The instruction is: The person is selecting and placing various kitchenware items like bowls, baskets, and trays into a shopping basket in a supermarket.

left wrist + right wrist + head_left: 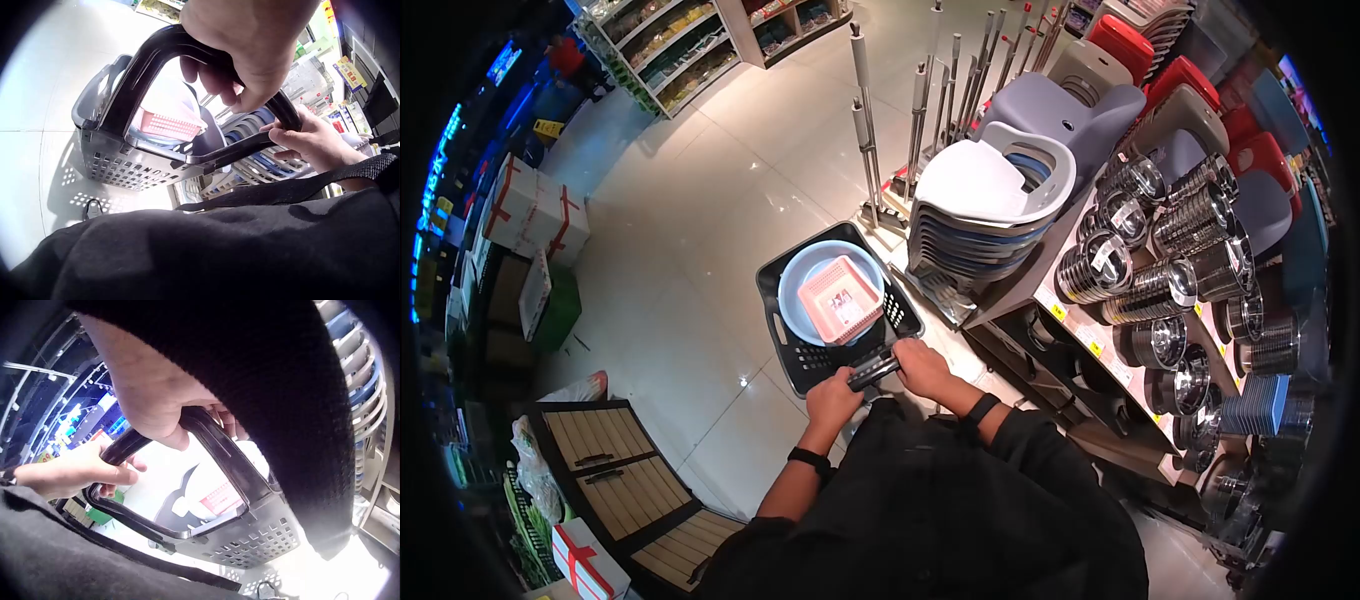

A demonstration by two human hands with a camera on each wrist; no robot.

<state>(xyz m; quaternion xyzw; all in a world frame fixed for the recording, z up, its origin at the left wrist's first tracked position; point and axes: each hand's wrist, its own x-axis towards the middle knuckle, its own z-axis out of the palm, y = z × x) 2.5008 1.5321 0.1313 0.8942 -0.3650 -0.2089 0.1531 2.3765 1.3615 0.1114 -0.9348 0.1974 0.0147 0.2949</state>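
Note:
Both hands grip the black handle (pixel 874 370) of a dark plastic shopping basket (pixel 782 335). My left hand (pixel 834 402) has its fingers curled round one end of the handle bar, seen close up in the left wrist view. On the other end, my right hand (pixel 922 368) is wrapped over the bar near a corner of the handle frame. Inside the basket sits a light blue basin (pixel 796 292), and a pink perforated basket (pixel 825 297) with a label rests in it. The shopping basket's side (pixel 250 540) has rows of square holes.
Stacked stools (pixel 980 185) stand just right of the basket, beside a shelf of steel bowls (pixel 1090 268). Upright poles (pixel 865 130) stand ahead. At left are a slatted wooden cabinet (pixel 595 470) and white boxes with red ribbon (pixel 530 210). Pale tile floor (pixel 690 200) stretches ahead.

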